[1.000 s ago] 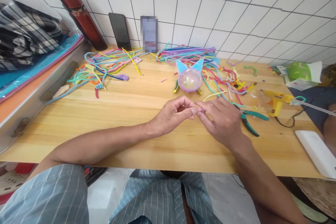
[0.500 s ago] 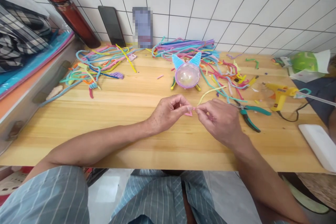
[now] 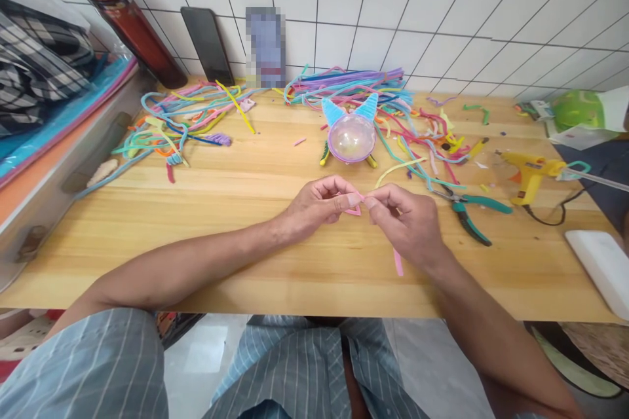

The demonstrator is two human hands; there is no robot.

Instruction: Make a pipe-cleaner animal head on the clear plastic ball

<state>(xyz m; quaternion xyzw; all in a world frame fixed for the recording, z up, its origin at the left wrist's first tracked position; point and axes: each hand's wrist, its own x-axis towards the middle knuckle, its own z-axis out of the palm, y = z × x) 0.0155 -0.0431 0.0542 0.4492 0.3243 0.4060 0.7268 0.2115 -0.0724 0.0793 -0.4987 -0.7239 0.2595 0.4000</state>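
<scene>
Between my two hands runs a pink pipe cleaner [image 3: 398, 263], bent into a small angled shape by the left fingers, its free end hanging below the right hand. My left hand [image 3: 319, 206] pinches it between thumb and fingers. Close beside, my right hand [image 3: 405, 216] grips the same pipe cleaner at the fingertips. Just beyond the hands stands a clear dome with a purple rim [image 3: 351, 139], two blue pointed ears and yellow-and-dark feet. A pale yellow pipe cleaner [image 3: 399, 169] lies behind the right hand.
Teal-handled pliers [image 3: 472, 213] and a yellow glue gun [image 3: 531, 177] lie on the right, near a white case [image 3: 597, 272]. Tangled pipe cleaners [image 3: 167, 124] cover the back left, with a bundle [image 3: 344, 88] at the wall. A red thermos [image 3: 128, 26] and dark phone [image 3: 207, 46] stand behind.
My right hand has turned slightly, and the pink pipe cleaner's loose end now shows beneath it. Both hands stay together at the same spot.
</scene>
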